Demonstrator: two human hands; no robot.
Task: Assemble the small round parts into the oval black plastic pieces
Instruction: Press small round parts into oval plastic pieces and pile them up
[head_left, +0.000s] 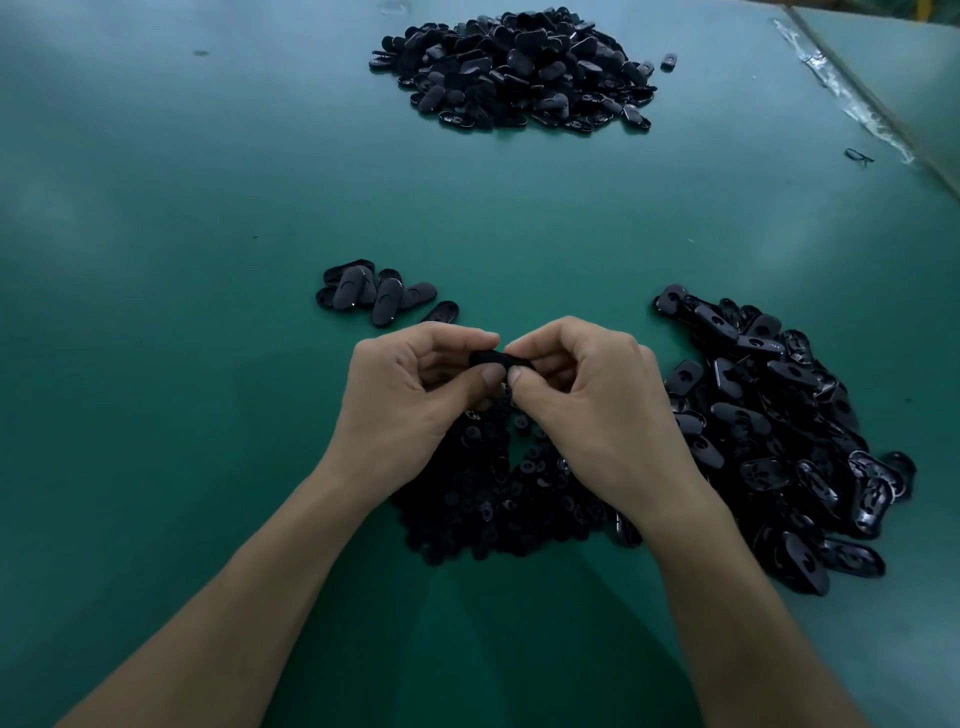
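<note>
My left hand (410, 395) and my right hand (582, 400) meet above the table, and both pinch one oval black plastic piece (493, 358) between thumbs and fingertips. Most of that piece is hidden by my fingers. Under my hands lies a heap of small round black parts (498, 499). A big heap of oval black pieces (779, 447) spreads to the right of my right hand. A small group of oval pieces (374, 293) lies just beyond my left hand.
A large pile of oval black pieces (514, 73) sits at the far side of the green table (182, 312). One stray piece (669, 61) lies to its right. A taped table edge (852, 104) runs along the far right, with a small dark scrap (860, 157) near it.
</note>
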